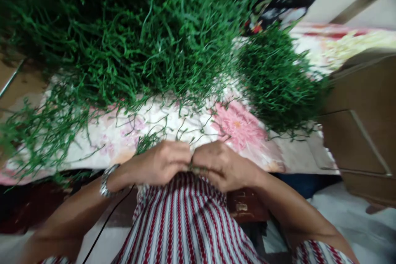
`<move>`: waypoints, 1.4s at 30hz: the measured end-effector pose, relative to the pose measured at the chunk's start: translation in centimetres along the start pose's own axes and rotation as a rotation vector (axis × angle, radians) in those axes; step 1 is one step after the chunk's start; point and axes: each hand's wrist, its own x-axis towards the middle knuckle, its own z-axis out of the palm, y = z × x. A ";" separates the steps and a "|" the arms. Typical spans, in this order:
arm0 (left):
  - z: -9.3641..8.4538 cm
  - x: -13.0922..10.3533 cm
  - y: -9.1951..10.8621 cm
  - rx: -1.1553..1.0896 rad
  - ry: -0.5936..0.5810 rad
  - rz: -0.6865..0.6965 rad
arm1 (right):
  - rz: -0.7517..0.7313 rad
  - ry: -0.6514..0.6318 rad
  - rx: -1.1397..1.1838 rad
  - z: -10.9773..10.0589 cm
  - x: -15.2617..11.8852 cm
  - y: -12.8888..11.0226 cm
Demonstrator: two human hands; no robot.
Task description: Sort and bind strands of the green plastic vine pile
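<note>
My left hand [163, 163], with a metal watch [108, 180] on its wrist, is closed near the front edge of the table. My right hand [222, 166] is closed too, and its fingertips almost meet those of the left. Thin greenish stems [198, 170] show between the fingers of both hands; most of what they grip is hidden. Behind the left hand, leafy green sprigs [148, 142] stick out. A large heap of green artificial-looking sprigs [148, 41] spreads beyond both hands, with loose sprigs [49, 136] at the left.
A smaller pile of green sprigs [278, 78] sits at the right on the flowered cloth [238, 126]. A cardboard box [365, 123] stands at the right edge. Behind is a dark patterned bag [284, 0]. A black cord [108, 225] hangs by my left forearm.
</note>
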 end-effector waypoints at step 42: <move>0.9 2.2 -0.9 -1.082 0.683 -0.199 | 0.209 0.314 0.241 2.1 1.8 1.1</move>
